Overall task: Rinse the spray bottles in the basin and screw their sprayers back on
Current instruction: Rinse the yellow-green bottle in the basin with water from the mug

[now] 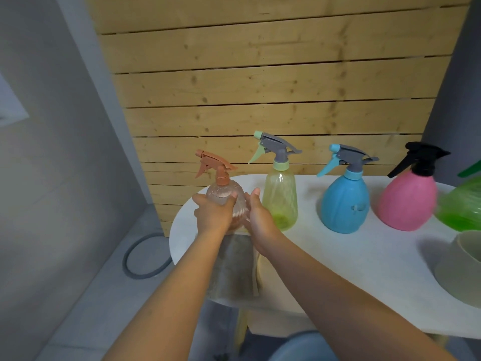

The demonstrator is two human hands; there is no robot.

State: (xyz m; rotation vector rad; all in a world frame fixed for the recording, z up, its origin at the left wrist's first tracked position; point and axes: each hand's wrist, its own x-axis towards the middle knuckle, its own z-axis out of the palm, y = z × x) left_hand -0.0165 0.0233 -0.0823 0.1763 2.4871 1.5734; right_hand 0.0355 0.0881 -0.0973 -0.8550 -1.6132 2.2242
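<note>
Both hands at lower-left centre of frame: left hand wraps its fingers round the belly of the clear peach ribbed round spray bottle, right hand lies against the bottle's right side, fingers fairly straight, so pressing more than gripping. Bottle upright, long axis vertical, base at or just above the grey cloth on the white rounded desk; contact hidden by the hands. Terracotta trigger sprayer sits straight above the hands, nozzle pointing frame-left, looks screwed on. Right hand nearer the neck side. Pale green basin far lower right, well apart. Yellow-green, blue, pink bottles stand in a row to the right
</note>
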